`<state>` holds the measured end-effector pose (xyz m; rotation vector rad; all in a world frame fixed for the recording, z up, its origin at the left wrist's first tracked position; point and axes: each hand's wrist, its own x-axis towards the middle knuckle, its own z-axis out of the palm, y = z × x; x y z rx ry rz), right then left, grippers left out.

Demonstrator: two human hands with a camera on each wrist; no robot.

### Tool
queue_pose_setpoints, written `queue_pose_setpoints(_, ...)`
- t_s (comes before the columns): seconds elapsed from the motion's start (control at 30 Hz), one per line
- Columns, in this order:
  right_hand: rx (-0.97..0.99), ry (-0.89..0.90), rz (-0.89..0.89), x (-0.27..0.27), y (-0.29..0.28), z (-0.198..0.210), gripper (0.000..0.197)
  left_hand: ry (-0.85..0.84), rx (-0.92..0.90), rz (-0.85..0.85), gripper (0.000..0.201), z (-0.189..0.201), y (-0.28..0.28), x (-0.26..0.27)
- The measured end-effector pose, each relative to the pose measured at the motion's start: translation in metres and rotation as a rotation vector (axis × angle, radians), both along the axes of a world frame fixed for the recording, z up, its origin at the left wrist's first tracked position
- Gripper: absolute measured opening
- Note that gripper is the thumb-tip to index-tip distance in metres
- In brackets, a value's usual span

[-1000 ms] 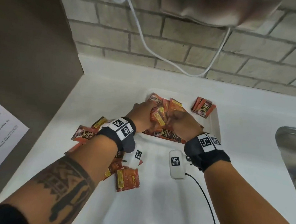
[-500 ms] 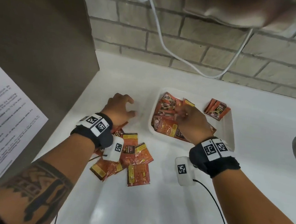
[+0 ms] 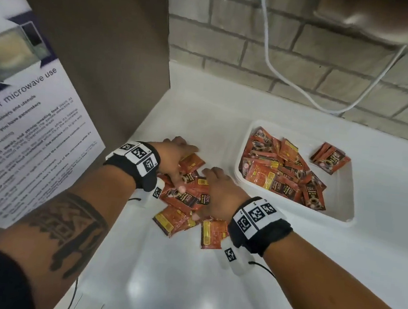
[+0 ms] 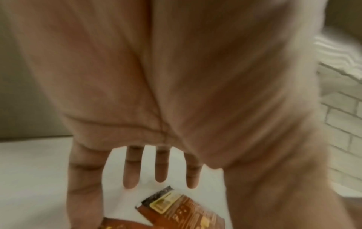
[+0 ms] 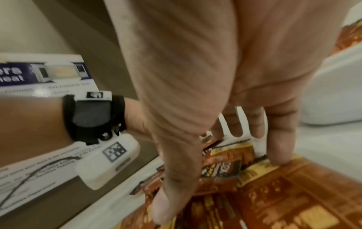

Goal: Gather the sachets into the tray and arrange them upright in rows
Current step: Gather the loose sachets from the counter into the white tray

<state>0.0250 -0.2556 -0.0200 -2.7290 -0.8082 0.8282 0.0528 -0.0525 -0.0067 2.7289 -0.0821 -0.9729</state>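
Observation:
Several orange-red sachets (image 3: 278, 171) lie jumbled in the white tray (image 3: 341, 218) at the right, and a few stand at its far right corner (image 3: 329, 157). A loose pile of sachets (image 3: 186, 202) lies on the counter left of the tray. My left hand (image 3: 179, 164) hovers over the pile's far side, its fingers (image 4: 160, 167) straight and spread above one sachet (image 4: 180, 207). My right hand (image 3: 216, 188) covers the pile's right side, with straight fingers (image 5: 278, 139) and thumb touching the sachets (image 5: 284, 193). Neither hand grips anything.
A brown panel with a printed microwave notice (image 3: 26, 124) walls the left side. A brick wall with a hanging white cable (image 3: 269, 61) runs behind. The white counter (image 3: 185, 289) stretches toward me, with thin black wrist-camera leads along it.
Both hands have left the tray. The left went to the loose pile first. The right has now crossed left to join it, and the view has swung left.

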Motion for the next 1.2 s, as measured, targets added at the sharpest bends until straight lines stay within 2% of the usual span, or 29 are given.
queue_pose_setpoints(0.1, -0.017, -0.074, -0.038, 0.003, 0.011, -0.005, 0.117, -0.019, 0.043, -0.101, 0.144, -0.004, -0.003, -0.006)
queue_pose_setpoints(0.2, -0.002, -0.116, -0.077, 0.011, 0.016, -0.006, 0.095, -0.074, 0.017, -0.101, 0.141, -0.009, -0.005, -0.008)
queue_pose_setpoints(0.37, 0.052, -0.041, -0.135, 0.024, 0.017, -0.001, 0.073, -0.122, -0.082, 0.023, 0.103, -0.011, 0.000, -0.007)
queue_pose_setpoints(0.43, 0.104, -0.037, -0.162, 0.028, 0.018, -0.002, 0.057, -0.137, -0.127, 0.071, 0.081, -0.012, 0.005, -0.007)
queue_pose_setpoints(0.5, 0.150, -0.071, -0.183, 0.030, 0.018, -0.002, 0.040, -0.160, -0.164, 0.103, 0.073, -0.014, 0.009, -0.006)
queue_pose_setpoints(0.6, 0.220, -0.166, -0.205, 0.028, 0.017, 0.005, 0.027, -0.178, -0.210, 0.119, 0.093, -0.017, 0.011, -0.005)
queue_pose_setpoints(0.7, 0.353, -0.303, -0.212, 0.027, 0.010, 0.022, 0.024, -0.167, -0.211, 0.080, 0.106, -0.017, 0.010, -0.004)
queue_pose_setpoints(0.77, 0.441, -0.337, -0.262, 0.033, -0.001, 0.034, 0.027, -0.155, -0.206, 0.058, 0.104, -0.016, 0.008, -0.003)
queue_pose_setpoints(0.9, 0.544, -0.287, -0.616, 0.062, -0.037, 0.052, 0.037, -0.167, -0.204, 0.049, 0.083, -0.014, 0.004, 0.002)
queue_pose_setpoints(0.97, 0.531, -0.346, -0.753, 0.077, -0.050, 0.050, 0.029, -0.182, -0.150, 0.046, 0.084, -0.013, 0.004, 0.004)
queue_pose_setpoints(1.03, 0.508, -0.375, -0.863, 0.093, -0.057, 0.046, 0.024, -0.141, -0.060, 0.046, 0.105, -0.011, 0.003, 0.004)
queue_pose_setpoints(1.13, 0.248, -0.260, -0.853, 0.113, -0.065, 0.041, 0.044, -0.025, 0.041, 0.032, 0.138, -0.009, -0.001, 0.000)
queue_pose_setpoints(1.2, 0.162, -0.238, -0.819, 0.116, -0.070, 0.042, 0.053, -0.025, 0.076, 0.009, 0.142, -0.010, -0.005, -0.003)
